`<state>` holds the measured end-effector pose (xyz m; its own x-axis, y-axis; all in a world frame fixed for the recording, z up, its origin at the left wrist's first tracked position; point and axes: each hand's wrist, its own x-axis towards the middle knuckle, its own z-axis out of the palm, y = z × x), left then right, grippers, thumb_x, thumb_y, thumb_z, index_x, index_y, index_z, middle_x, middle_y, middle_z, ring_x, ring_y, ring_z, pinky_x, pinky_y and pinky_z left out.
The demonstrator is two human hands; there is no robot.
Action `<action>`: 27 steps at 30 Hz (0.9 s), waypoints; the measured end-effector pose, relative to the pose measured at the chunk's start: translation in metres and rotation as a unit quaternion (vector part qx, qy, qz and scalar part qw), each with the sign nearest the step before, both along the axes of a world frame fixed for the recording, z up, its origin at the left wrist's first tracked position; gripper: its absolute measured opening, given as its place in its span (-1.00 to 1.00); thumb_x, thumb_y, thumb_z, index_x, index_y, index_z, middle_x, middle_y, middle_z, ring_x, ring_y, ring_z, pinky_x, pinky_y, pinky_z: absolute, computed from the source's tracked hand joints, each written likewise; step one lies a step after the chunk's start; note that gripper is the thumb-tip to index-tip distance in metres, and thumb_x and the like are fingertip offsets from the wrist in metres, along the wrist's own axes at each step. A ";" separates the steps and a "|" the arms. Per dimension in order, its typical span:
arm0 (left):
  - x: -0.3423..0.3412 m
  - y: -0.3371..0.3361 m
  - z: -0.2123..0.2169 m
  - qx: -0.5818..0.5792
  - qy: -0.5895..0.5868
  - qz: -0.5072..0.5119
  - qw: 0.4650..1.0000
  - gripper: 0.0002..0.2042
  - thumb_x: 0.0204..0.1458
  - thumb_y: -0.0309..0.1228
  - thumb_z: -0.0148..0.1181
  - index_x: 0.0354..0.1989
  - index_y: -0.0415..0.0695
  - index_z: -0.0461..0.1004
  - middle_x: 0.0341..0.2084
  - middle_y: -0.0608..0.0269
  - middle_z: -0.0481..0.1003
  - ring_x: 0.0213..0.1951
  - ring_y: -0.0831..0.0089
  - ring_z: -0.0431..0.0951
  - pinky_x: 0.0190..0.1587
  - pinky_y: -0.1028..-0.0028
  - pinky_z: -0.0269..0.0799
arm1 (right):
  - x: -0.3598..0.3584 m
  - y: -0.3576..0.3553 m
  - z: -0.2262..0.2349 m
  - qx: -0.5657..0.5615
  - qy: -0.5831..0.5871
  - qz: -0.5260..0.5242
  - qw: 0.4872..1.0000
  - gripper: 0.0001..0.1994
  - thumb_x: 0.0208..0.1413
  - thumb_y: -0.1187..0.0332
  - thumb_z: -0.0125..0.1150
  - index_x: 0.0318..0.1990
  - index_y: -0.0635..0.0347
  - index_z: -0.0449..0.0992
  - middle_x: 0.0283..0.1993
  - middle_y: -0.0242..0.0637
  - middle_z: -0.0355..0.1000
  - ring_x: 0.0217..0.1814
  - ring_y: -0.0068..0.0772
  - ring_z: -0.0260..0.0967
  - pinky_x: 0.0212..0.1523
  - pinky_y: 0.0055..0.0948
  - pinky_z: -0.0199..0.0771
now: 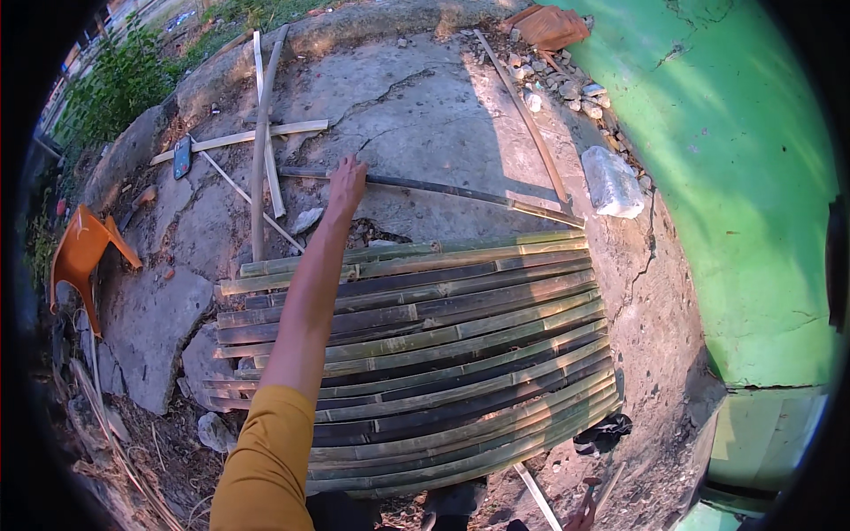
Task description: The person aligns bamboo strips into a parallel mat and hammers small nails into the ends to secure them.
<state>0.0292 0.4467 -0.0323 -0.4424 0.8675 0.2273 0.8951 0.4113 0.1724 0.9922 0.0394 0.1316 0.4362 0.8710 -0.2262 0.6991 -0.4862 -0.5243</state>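
Observation:
My left hand (348, 183), on a stretched-out arm in a mustard sleeve, is closed on a long dark bamboo strip (434, 187). The strip lies crosswise beyond a row of split bamboo slats (460, 332), its right end close to the row's far right corner. The slats lie side by side, green, tan and dark, and my forearm hides some of them. At the lower edge, my right hand (580, 520) is partly cut off. It appears closed around the handle of a small hammer (591, 485), whose head points up.
Wooden strips (263, 133) lie crossed at the far left beside a phone (182, 157). An orange plastic chair (81, 252) stands left. A clear plastic bag (613, 182) and rubble (575, 93) lie along the green wall (744, 177). The concrete (159, 327) is cracked.

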 end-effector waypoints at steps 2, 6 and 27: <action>-0.020 -0.007 -0.005 -0.004 0.039 0.012 0.999 -0.81 0.29 -0.40 0.04 -0.07 -0.06 0.60 -0.02 0.08 0.59 0.17 0.09 0.54 0.15 0.01 0.49 | 0.000 0.004 -0.006 -0.010 0.009 0.005 1.000 -0.52 0.42 0.35 0.13 0.46 0.03 0.35 -0.18 -0.31 0.45 -0.32 -0.45 0.31 -0.35 -0.35 0.36; -0.003 0.004 0.007 -0.061 0.000 -0.028 0.998 -0.76 0.20 -0.50 0.05 -0.01 -0.05 0.56 -0.05 0.05 0.57 0.16 0.07 0.52 0.10 0.03 0.46 | 0.009 -0.006 -0.002 -0.020 -0.006 -0.013 1.000 -0.51 0.41 0.35 0.16 0.46 0.03 0.35 -0.10 -0.26 0.52 -0.26 -0.40 0.38 -0.30 -0.32 0.44; 0.023 -0.091 0.083 0.053 -0.014 -0.154 0.987 -0.58 0.05 -0.68 0.16 0.12 -0.07 0.51 -0.09 0.05 0.41 0.03 0.02 0.49 0.05 0.09 0.44 | -0.036 0.043 0.010 0.001 0.031 0.002 1.000 -0.59 0.47 0.35 -0.02 0.40 0.12 0.39 -0.59 -0.49 0.15 -0.58 -0.61 0.05 -0.54 -0.37 0.05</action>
<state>0.0524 0.3555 0.0509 -0.1697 0.9337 0.3153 0.9689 0.0995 0.2267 0.9566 0.0821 0.1412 0.4180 0.8730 -0.2512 0.6666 -0.4826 -0.5681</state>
